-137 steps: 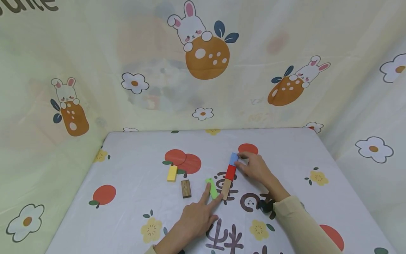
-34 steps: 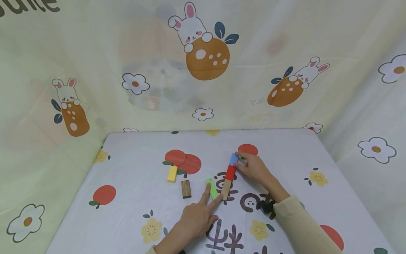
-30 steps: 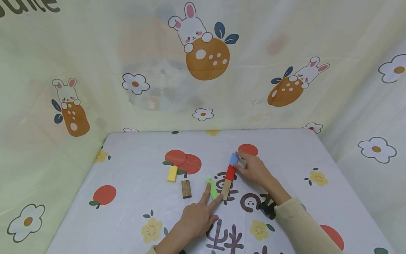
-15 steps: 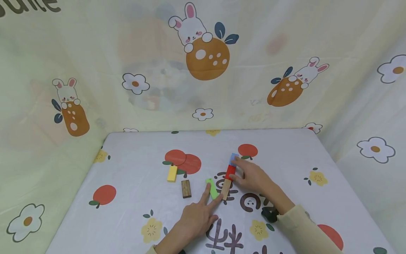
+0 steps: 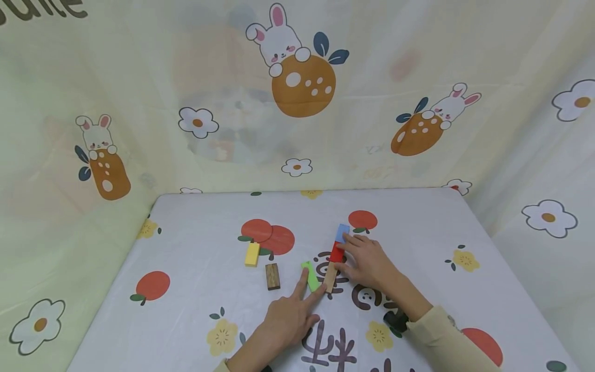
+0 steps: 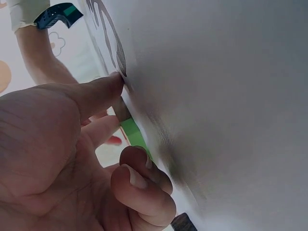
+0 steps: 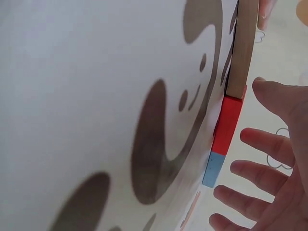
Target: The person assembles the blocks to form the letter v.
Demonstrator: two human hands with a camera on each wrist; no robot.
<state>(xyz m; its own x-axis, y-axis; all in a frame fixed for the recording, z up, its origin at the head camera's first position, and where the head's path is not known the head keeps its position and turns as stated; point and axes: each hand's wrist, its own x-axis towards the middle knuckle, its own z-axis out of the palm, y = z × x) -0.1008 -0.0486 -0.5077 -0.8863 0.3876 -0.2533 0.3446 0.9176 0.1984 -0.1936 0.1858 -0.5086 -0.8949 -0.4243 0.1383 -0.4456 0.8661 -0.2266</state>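
Note:
A blue block [image 5: 341,232], a red block [image 5: 336,252] and a pale wooden block [image 5: 330,278] lie end to end in a slightly slanted row. Beside the row's right side is my right hand [image 5: 370,262], fingers spread along it; the right wrist view shows the fingers apart, alongside the red block [image 7: 228,126]. My left hand [image 5: 287,321] reaches in from the near side. One extended fingertip rests on the green block [image 5: 311,278], another is at the pale block's near end. In the left wrist view its other fingers are curled, close to the green block [image 6: 134,134].
A yellow block [image 5: 252,254] and a dark-grained wooden block [image 5: 272,277] lie to the left, apart from the row. The white tablecloth [image 5: 195,310] carries fruit and flower prints. A patterned curtain [image 5: 223,170] stands behind the table.
My right hand has left the blue block's far end and slid nearer along the row, fingers spreading. The red and pale blocks have shifted very slightly left. My left hand has stayed put.

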